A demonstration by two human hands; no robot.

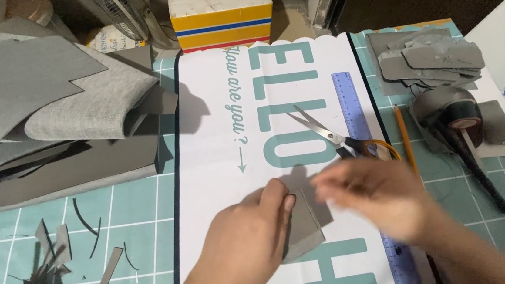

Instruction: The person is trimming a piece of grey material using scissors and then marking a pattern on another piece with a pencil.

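Near the middle of the counter [136,201], on a white printed sheet [221,132] laid over a teal gridded cutting mat, both hands meet over a small grey fabric piece [304,229].

The piece could well slide or twist out of line. The left hand [255,239] pins only its left edge, and the glossy-looking sheet underneath probably offers little friction. The right hand [373,204] is blurred with motion, so a brisk sweep across the fabric could drag it or flip a corner. A pair of scissors [331,136] lies just beyond the right hand with its blades spread, points aimed to the far left. A careless reach back that way could catch a finger on them or knock them against the blue ruler [353,115] beside them. A pencil [405,138] to the right could also roll if bumped.

As for the grip, the left hand's fingers are curled and pressed together, their tips bearing down on the left edge of the grey fabric piece, holding it flat rather than lifting it. The right hand's grip I cannot tell. The blur hides the fingers, though the hand hovers over or brushes the right side of the piece and seems loosely spread.

Grey fabric stacks [79,108] sit at the far left, cut pieces [428,59] at the far right.
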